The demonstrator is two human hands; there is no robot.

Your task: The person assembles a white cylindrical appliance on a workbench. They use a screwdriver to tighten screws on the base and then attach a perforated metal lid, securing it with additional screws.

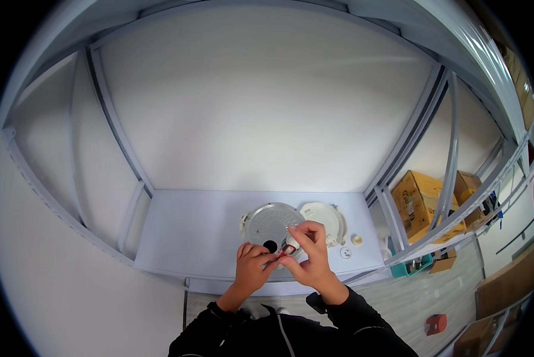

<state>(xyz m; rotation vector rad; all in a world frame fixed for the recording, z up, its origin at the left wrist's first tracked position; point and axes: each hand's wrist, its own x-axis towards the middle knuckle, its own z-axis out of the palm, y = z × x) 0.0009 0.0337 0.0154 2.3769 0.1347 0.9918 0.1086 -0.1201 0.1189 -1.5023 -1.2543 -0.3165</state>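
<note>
Over the front of the white table, my left hand (pixel 254 268) and my right hand (pixel 313 260) meet at the fingertips. My right hand is closed on a small white part (pixel 291 241) with a dark and red end. At that end my left thumb and fingers pinch a small red piece (pixel 282 254); its exact kind is too small to tell. Beneath the hands lies a round grey translucent cover (pixel 268 221), partly hidden by them. A round black piece (pixel 270 246) shows beside my left fingers. Right of the cover rests a round white plastic housing (pixel 321 215).
A small cream round piece (pixel 356 240) and a small white disc (pixel 345 253) lie on the table (pixel 189 232) at right. Metal frame posts (pixel 403 140) stand at the sides. Beyond them are cardboard boxes (pixel 424 202), a teal bin (pixel 411 266) and a red stool (pixel 436 324).
</note>
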